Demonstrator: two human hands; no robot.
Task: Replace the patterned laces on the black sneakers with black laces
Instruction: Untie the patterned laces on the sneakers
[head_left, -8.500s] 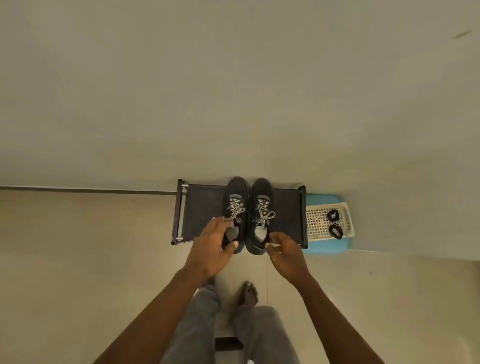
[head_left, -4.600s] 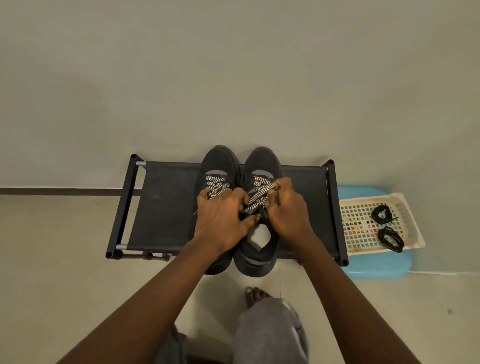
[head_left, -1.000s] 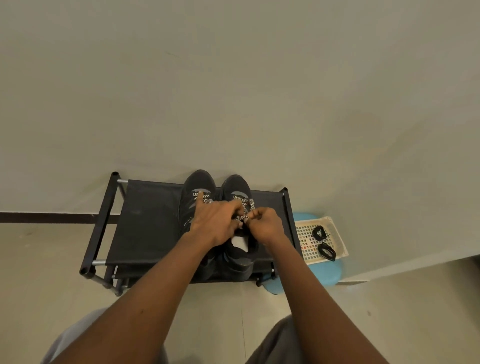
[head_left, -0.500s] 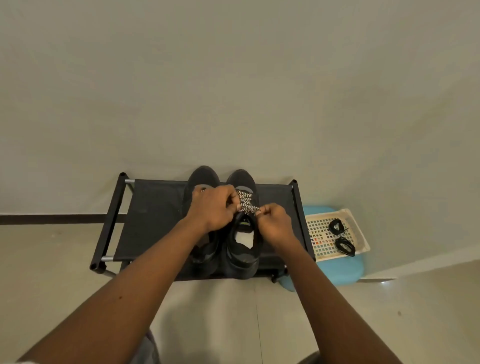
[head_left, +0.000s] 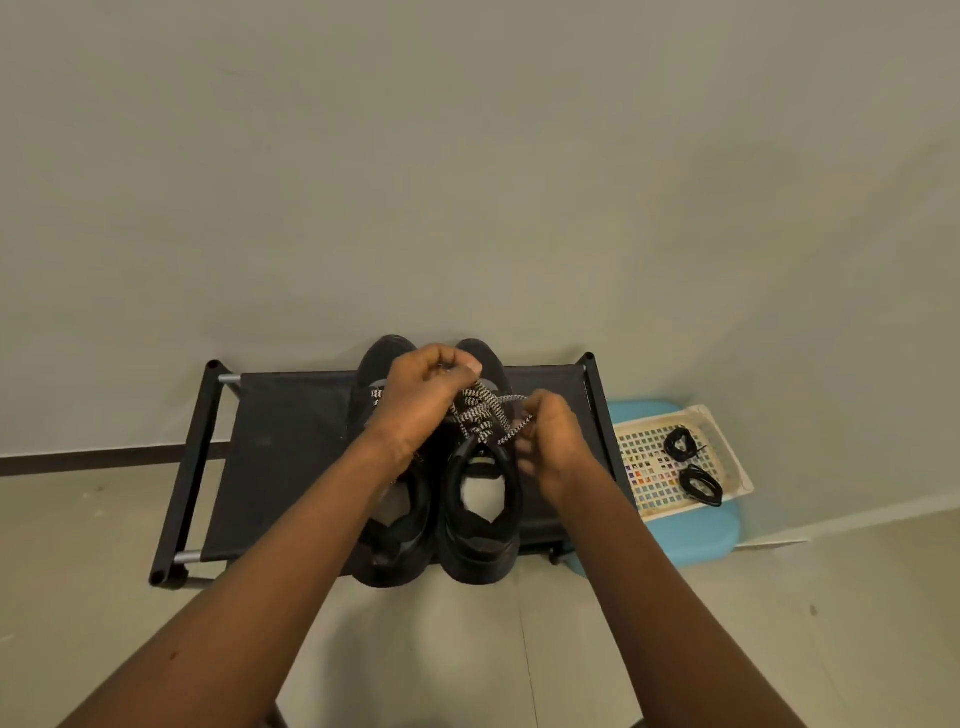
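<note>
Your left hand (head_left: 423, 402) is curled round strands of the black-and-white patterned woven lace (head_left: 485, 410), lifting them above the toe. Your right hand (head_left: 553, 441) pinches another strand beside the eyelets. The cord looks soft, light and limp, so I judge it slides best if you pull close to each eyelet. It threads the right-hand black fabric sneaker (head_left: 480, 519), which sits mid-rack on the black fabric shoe rack (head_left: 291, 441) with its heel over the front edge. Two coiled black laces (head_left: 678, 447) lie in the cream plastic mesh basket (head_left: 644, 467) past the rack's right edge.
</note>
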